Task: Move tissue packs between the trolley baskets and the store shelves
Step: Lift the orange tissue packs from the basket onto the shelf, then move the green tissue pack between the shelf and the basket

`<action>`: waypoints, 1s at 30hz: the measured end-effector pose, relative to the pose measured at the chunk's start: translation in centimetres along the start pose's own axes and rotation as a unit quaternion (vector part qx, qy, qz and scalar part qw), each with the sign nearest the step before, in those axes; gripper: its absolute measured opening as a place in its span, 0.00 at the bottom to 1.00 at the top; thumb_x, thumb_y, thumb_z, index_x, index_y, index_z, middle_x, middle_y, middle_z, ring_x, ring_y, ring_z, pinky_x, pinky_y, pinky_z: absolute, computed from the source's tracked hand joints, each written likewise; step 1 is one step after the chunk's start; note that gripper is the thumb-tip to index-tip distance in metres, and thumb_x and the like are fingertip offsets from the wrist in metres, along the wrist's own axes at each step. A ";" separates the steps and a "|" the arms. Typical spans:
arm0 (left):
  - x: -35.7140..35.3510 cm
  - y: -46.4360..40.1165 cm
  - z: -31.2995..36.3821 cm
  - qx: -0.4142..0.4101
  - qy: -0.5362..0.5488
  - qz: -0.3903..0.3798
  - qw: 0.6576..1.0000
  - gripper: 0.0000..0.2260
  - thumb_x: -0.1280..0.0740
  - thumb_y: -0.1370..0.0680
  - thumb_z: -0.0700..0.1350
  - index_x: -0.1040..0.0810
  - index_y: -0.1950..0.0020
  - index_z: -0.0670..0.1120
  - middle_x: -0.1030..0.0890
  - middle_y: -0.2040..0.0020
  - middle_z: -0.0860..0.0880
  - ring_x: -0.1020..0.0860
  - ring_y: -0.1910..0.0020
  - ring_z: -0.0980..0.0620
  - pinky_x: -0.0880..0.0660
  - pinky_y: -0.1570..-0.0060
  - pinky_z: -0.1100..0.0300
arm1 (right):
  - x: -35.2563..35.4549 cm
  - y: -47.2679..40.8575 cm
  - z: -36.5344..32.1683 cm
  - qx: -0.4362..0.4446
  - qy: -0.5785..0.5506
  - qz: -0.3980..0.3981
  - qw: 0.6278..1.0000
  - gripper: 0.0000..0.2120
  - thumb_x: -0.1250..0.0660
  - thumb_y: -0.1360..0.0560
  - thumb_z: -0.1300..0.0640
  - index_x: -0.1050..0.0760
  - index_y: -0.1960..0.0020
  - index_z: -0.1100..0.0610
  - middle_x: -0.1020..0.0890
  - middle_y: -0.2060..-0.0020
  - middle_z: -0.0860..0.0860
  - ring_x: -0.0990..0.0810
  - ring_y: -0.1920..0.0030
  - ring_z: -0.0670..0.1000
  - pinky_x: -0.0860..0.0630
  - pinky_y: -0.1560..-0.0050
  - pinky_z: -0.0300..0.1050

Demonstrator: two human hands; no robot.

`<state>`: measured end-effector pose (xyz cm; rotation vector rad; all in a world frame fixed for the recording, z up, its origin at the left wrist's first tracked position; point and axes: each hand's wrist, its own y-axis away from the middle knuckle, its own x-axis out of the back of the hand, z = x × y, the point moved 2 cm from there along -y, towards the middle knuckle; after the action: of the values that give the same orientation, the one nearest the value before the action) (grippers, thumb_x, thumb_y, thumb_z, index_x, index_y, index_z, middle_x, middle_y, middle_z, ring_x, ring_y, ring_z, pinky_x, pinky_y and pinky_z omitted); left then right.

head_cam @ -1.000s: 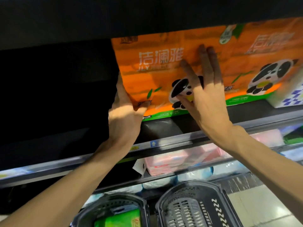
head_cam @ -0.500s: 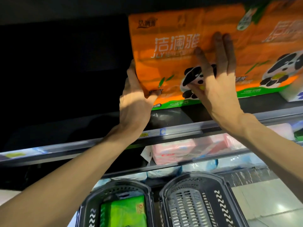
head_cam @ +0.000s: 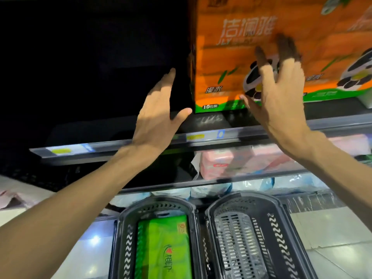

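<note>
A large orange tissue pack (head_cam: 231, 57) with a panda print stands on the upper shelf (head_cam: 201, 135), next to a second orange pack (head_cam: 342, 47) on its right. My left hand (head_cam: 159, 115) hovers just left of the pack's side, fingers straight, apart from it. In front of the pack's face is my right hand (head_cam: 281, 85), fingers spread, fingertips near or on the wrapper. Below, the left trolley basket (head_cam: 122, 238) holds a green tissue pack (head_cam: 165, 250); the right basket (head_cam: 241, 242) has nothing in it.
The shelf space left of the orange pack is dark and deep. Pink packs (head_cam: 231, 162) lie on the shelf below, pale blue packs (head_cam: 211, 190) lower still. A white and blue box (head_cam: 367, 99) sits at the far right. Glossy floor tiles (head_cam: 332, 238) lie beside the baskets.
My left hand has let go of the orange pack's left edge and drawn back. My right hand has lifted off its face slightly. The pack now stands square on the shelf.
</note>
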<state>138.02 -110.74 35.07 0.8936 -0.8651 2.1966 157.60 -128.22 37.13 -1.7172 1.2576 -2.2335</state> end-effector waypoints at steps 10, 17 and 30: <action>3.8 10.9 -5.9 -0.070 -0.082 -0.030 0.994 0.32 0.34 0.18 0.55 0.41 0.17 0.47 0.39 0.18 0.48 0.47 0.17 0.49 0.46 0.20 0.55 | 0.8 6.7 -11.3 0.142 -0.099 -0.054 0.983 0.35 0.38 0.18 0.42 0.44 0.18 0.57 0.40 0.20 0.60 0.42 0.20 0.61 0.45 0.22 0.64; 3.4 22.2 -12.0 0.001 -0.069 -0.085 0.994 0.31 0.34 0.18 0.56 0.38 0.19 0.46 0.37 0.19 0.46 0.43 0.18 0.46 0.42 0.21 0.48 | -0.7 13.4 -19.2 0.231 -0.162 -0.144 0.948 0.35 0.36 0.19 0.43 0.41 0.20 0.59 0.36 0.22 0.61 0.37 0.22 0.62 0.39 0.25 0.66; -3.9 42.1 -21.3 0.327 -0.019 -0.213 0.920 0.31 0.41 0.18 0.62 0.41 0.18 0.50 0.34 0.21 0.48 0.35 0.23 0.46 0.32 0.27 0.49 | -13.4 25.7 -26.9 0.325 -0.183 -0.363 0.854 0.42 0.29 0.26 0.40 0.38 0.20 0.58 0.28 0.27 0.58 0.28 0.29 0.61 0.29 0.31 0.61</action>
<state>102.13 -121.28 6.04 1.2898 0.0954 2.0787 129.84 -123.73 9.33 -2.3180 -0.2937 -2.0484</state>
